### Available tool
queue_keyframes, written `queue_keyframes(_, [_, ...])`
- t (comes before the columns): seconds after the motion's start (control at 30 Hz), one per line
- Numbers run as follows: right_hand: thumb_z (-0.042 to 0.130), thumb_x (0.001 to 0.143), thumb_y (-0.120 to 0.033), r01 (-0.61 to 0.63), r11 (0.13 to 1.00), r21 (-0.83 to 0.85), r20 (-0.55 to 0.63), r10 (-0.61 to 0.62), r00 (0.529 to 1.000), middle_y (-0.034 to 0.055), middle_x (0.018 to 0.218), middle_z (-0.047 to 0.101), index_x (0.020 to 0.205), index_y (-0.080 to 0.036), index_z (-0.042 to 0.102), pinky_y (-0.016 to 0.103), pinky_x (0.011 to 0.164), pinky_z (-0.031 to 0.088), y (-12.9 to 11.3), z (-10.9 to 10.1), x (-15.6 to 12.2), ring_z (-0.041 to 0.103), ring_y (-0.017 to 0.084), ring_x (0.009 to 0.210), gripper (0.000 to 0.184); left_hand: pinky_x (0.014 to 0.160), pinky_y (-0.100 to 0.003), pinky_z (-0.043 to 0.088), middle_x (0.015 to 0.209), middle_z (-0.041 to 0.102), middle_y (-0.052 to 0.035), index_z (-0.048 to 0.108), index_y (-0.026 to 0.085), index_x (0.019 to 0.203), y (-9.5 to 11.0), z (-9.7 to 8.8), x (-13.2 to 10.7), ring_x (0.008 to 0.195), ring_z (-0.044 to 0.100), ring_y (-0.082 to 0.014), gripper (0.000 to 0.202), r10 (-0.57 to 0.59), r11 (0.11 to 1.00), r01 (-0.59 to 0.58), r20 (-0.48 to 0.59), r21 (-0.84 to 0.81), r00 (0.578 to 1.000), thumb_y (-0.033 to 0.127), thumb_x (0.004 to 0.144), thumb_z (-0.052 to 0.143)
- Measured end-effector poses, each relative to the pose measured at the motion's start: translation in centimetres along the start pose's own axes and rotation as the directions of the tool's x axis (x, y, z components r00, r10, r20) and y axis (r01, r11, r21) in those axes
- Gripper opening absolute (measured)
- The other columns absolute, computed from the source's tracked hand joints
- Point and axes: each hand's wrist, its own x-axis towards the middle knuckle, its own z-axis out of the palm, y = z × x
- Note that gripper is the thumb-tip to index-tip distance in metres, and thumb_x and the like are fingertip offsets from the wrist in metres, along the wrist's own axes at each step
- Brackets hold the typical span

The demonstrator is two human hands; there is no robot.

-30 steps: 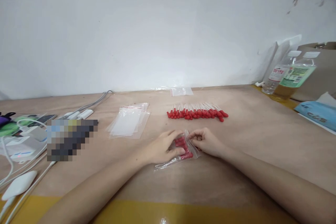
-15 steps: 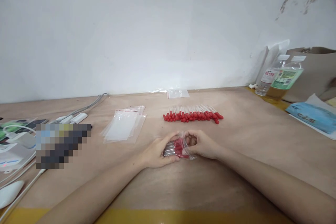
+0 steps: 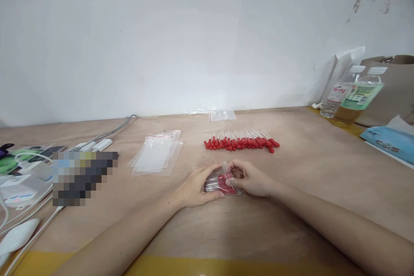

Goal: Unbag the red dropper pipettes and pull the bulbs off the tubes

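Between my hands, low over the table, is a clear zip bag (image 3: pixel 214 182) filled with red-tipped sticks, their pale shafts toward the left. My left hand (image 3: pixel 199 187) wraps round the bag's left end, thumb below and fingers above. At the right end, my right hand (image 3: pixel 247 177) pinches the bag's mouth between thumb and fingers. Beyond the hands lies a row of loose red-tipped sticks (image 3: pixel 241 142), red ends toward me. A fanned stack of flat clear zip bags (image 3: pixel 155 155) rests to the left of that row.
A single flat bag (image 3: pixel 223 115) lies by the wall. At the left are chargers (image 3: pixel 24 189), cables, a white oval case (image 3: pixel 19 237) and a blurred patch. Two bottles (image 3: pixel 359 99), a blue tissue pack (image 3: pixel 388 140) and a beige bag (image 3: pixel 391 90) stand at the right.
The view has shifted slightly, moving the scene a little to the right. Both hands keep hold of the bag; the right fingers have moved slightly along its mouth.
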Motion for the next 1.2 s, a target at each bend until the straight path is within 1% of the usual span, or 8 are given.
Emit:
queue_keyframes(0.2, [0.063,0.068,-0.036,0.005,0.998,0.056,0.04,-0.007,0.999,0.0001,0.072,0.057,0.077,-0.015,0.052,0.019,0.054,0.04,-0.2,0.2,0.0,0.052,0.008,0.063,0.026,0.095,-0.037,0.037,0.126,0.047,-0.0097,0.033,0.019,0.128,-0.5,-0.1,-0.3,0.113,0.045,-0.0235,0.068,-0.021,1.0,0.021,-0.013,0.008,1.0,0.048,0.071,0.059])
queue_keyframes(0.4, [0.061,0.069,-0.044,-0.17,0.985,-0.016,-0.111,0.168,0.98,-0.0043,0.056,0.051,0.084,-0.016,0.055,0.016,0.038,0.035,-0.5,-0.6,0.1,0.045,0.006,0.045,0.033,0.093,-0.038,0.038,0.126,0.047,-0.0093,0.036,0.02,0.127,-0.7,-0.5,-0.3,0.112,0.046,-0.0238,0.066,-0.068,0.998,0.068,-0.017,0.006,0.998,0.048,0.072,0.059])
queue_keyframes(0.5, [0.062,0.068,-0.044,-0.177,0.984,0.009,-0.023,0.177,0.984,-0.0034,0.061,0.053,0.091,-0.016,0.055,0.017,0.041,0.04,-0.3,-0.9,0.3,0.048,0.006,0.049,0.037,0.092,-0.037,0.039,0.124,0.048,-0.009,0.036,0.019,0.126,-0.7,-0.5,-0.3,0.11,0.047,-0.023,0.065,-0.068,0.998,0.068,-0.012,0.004,0.998,0.048,0.072,0.059])
queue_keyframes(0.7, [0.059,0.071,-0.049,-0.165,0.986,-0.011,0.154,0.165,0.974,0.001,0.073,0.058,0.098,-0.017,0.057,0.015,0.042,0.041,-0.6,-1.8,0.2,0.051,0.008,0.058,0.042,0.091,-0.036,0.039,0.123,0.049,-0.0089,0.036,0.02,0.125,-0.6,-0.5,-0.3,0.109,0.048,-0.0229,0.064,-0.048,0.999,0.048,-0.02,-0.016,0.999,0.047,0.072,0.059])
queue_keyframes(0.8, [0.064,0.067,-0.044,-0.16,0.987,0.001,0.23,0.156,0.961,0.0023,0.08,0.06,0.103,-0.019,0.055,0.014,0.043,0.041,-0.6,-2.1,0.1,0.054,0.009,0.064,0.045,0.09,-0.036,0.04,0.123,0.049,-0.0087,0.036,0.02,0.125,-0.6,-0.6,-0.2,0.108,0.049,-0.0231,0.063,-0.057,0.998,0.057,-0.021,-0.017,0.998,0.047,0.073,0.059])
queue_keyframes(0.9, [0.067,0.065,-0.041,-0.157,0.987,0.023,0.216,0.149,0.965,0.0029,0.083,0.06,0.103,-0.018,0.056,0.015,0.043,0.042,-0.3,-2.2,0.1,0.054,0.008,0.062,0.046,0.089,-0.036,0.041,0.122,0.05,-0.0089,0.037,0.02,0.124,-0.5,-0.6,-0.2,0.108,0.049,-0.0236,0.063,-0.064,0.998,0.064,-0.017,-0.006,0.998,0.048,0.072,0.058])
queue_keyframes(1.07, [0.064,0.067,-0.044,-0.195,0.981,0.014,0.115,0.192,0.975,0.0006,0.069,0.058,0.095,-0.015,0.058,0.018,0.049,0.047,0.0,-2.3,0.3,0.053,0.008,0.059,0.041,0.089,-0.036,0.04,0.122,0.05,-0.0093,0.037,0.019,0.124,-0.7,-0.6,-0.3,0.108,0.049,-0.0236,0.064,-0.079,0.997,0.079,-0.001,0.017,0.997,0.05,0.072,0.058])
queue_keyframes(1.2, [0.066,0.065,-0.044,-0.184,0.983,-0.008,0.197,0.182,0.963,0.0017,0.08,0.06,0.1,-0.017,0.057,0.015,0.046,0.045,-0.6,-2.4,0.1,0.055,0.009,0.065,0.044,0.089,-0.037,0.04,0.122,0.05,-0.0093,0.038,0.02,0.123,-0.6,-0.6,-0.4,0.107,0.049,-0.0237,0.062,-0.081,0.997,0.081,-0.011,0.009,0.997,0.05,0.072,0.058])
